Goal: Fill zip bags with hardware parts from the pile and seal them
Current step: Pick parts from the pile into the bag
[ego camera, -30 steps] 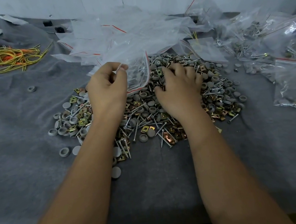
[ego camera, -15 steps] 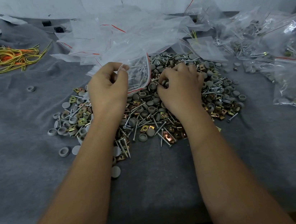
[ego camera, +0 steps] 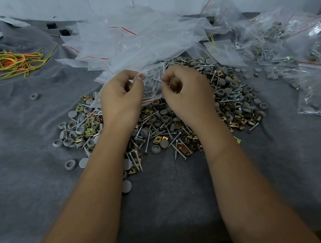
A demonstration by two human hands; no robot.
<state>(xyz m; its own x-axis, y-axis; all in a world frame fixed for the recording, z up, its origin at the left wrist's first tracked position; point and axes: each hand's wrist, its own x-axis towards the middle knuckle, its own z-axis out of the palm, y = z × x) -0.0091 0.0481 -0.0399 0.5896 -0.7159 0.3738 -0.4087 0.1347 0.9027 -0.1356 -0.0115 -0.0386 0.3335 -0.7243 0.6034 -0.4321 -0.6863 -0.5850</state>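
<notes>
Clear zip bag (ego camera: pixel 151 86) is pinched at its edge by left hand (ego camera: pixel 121 95), thumb and forefinger closed on the film, just above the pile (ego camera: pixel 176 123). A screw is pinched by curled right hand (ego camera: pixel 187 89) at the bag mouth. Pile: silver threaded screws, grey round caps, brass-toned square clips, on grey felt-like cloth (ego camera: pixel 30 179).
</notes>
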